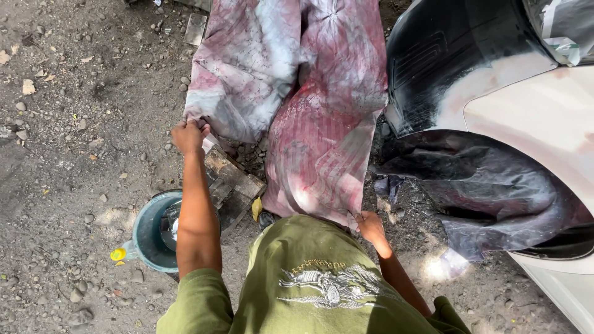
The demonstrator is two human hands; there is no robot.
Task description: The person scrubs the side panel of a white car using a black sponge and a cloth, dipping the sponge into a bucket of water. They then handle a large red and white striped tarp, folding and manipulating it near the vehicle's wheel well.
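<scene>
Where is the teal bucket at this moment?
In the head view, the teal bucket stands on the gravel ground at lower left, under the left forearm, beside a wooden block.

The crumpled, paint-stained pink-and-white plastic sheet [297, 93] in the left hand [187, 136] and right hand [370, 226] looks thin, creased, faintly shiny. Just beside the left hand, rough weathered wooden blocks [232, 185]; under them, gritty stony dirt ground [80, 124].

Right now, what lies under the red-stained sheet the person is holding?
Below the red-stained sheet, gripped by the left hand and right hand, a dark wooden block and stony ground show at its near edge. Whatever sits beneath the sheet's middle is covered.
</scene>
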